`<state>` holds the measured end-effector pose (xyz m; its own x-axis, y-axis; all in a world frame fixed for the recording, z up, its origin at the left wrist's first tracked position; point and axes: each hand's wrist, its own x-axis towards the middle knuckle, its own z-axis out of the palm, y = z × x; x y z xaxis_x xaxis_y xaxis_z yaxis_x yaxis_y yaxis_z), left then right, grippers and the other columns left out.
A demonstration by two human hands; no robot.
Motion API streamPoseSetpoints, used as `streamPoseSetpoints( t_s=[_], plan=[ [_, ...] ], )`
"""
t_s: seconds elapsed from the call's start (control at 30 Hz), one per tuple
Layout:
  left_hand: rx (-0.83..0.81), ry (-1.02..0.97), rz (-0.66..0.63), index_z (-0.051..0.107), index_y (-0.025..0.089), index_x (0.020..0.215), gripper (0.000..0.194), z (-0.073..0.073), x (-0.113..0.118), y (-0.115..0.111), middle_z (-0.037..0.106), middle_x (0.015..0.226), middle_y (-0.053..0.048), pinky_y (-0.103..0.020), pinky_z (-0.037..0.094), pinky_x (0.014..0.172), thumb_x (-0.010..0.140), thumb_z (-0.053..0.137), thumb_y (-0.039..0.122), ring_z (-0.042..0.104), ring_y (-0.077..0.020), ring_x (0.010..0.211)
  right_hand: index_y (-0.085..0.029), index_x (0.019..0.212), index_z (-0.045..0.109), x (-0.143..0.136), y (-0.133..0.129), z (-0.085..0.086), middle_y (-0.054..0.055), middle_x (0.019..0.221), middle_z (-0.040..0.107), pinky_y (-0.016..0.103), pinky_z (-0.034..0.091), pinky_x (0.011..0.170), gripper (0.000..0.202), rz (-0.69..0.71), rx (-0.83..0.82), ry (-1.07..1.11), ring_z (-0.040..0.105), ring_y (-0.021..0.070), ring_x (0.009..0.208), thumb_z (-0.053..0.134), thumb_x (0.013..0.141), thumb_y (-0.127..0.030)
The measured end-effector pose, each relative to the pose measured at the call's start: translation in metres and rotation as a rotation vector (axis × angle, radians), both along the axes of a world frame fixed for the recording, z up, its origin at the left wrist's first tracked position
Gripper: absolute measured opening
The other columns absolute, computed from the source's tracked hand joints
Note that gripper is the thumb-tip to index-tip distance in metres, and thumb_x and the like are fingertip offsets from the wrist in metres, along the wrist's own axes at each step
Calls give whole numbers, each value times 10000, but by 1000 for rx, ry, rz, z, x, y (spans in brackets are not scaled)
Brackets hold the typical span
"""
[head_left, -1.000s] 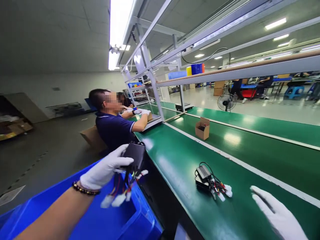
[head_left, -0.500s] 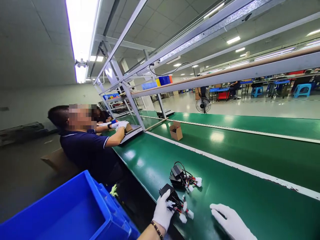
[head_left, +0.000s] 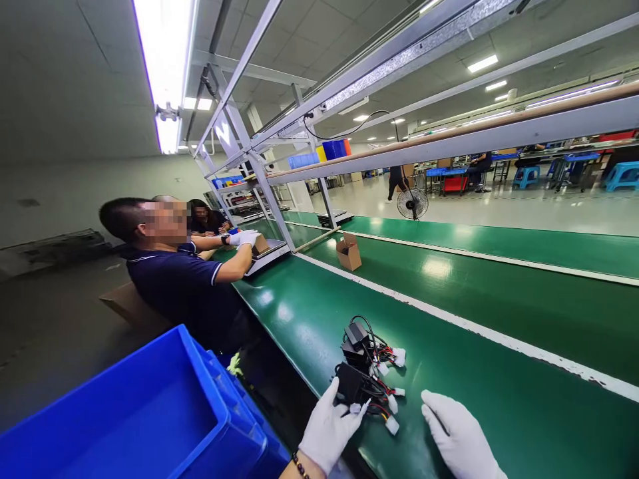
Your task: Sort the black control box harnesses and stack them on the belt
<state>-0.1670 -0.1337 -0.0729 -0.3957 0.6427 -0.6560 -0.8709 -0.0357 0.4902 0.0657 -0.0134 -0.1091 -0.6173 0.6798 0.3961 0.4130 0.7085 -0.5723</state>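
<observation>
While the left hand (head_left: 327, 426), spread wide, touched 1 black module (head_left: 348, 382), the right hand (head_left: 462, 432), loosely parted, hung over the bench (head_left: 299, 313)

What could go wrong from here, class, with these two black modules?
The nearer black module lies close to the edge of the green worktop, so a tug from the left hand might drag it off. The farther black module sits beside it, so their wires could snag.
</observation>
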Motion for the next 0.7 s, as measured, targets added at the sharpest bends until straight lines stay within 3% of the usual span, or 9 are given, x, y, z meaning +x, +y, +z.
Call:
streamPoseSetpoints(
  t_s=[0.1,0.2,0.27,0.37,0.53,0.63,0.7],
  plan=[
    [133,-5,-47,493,172,1232,389,-4,-2,-15,694,992,-139,-432,543,925,913,533,390,696,-250,839,-248,1102,648,-36,-15,36,74,1045,712,358,510,810,279,135,109,-68,661,238,917,410,983,-334],
    [165,-22,-24,483,223,1253,404,-11,-2,-22,708,992,-115,-415,540,919,919,489,450,690,-249,874,-223,1074,612,-88,-31,64,74,1033,678,361,479,779,191,238,97,-229,626,257,898,539,910,-288],
    [164,-20,5,475,276,1263,400,-13,-1,-25,708,935,-78,-385,562,841,921,468,484,684,-226,791,-203,1154,572,-120,-41,70,98,1110,646,395,458,837,344,242,75,-284,601,286,960,636,826,-284],
    [144,19,1,466,301,1291,420,-10,-1,-29,691,864,-54,-337,564,714,928,446,511,644,-193,639,-162,1244,514,-152,-51,62,146,1146,619,438,436,870,560,208,50,-305,581,322,1001,700,723,-252],
    [117,8,-120,371,307,1403,567,-12,-8,-37,667,1077,-109,-343,536,732,918,395,599,687,-234,827,-148,1285,510,-159,-50,45,150,1135,644,436,434,924,603,178,-23,-267,593,315,1034,635,695,-145],
    [64,140,-121,324,287,1437,670,-24,-13,-42,648,1075,-94,-311,521,732,874,513,597,669,-192,748,-158,1315,514,-146,-35,50,132,1235,626,405,420,1004,624,152,-116,-209,571,288,1141,587,696,-134],
    [6,247,-90,316,273,1441,754,-33,-14,-43,637,1021,-62,-289,512,712,819,627,563,641,-154,696,-144,1336,510,-135,-22,60,131,1311,589,398,398,1056,666,117,-316,-110,540,279,1208,601,677,-169]
  ],
)
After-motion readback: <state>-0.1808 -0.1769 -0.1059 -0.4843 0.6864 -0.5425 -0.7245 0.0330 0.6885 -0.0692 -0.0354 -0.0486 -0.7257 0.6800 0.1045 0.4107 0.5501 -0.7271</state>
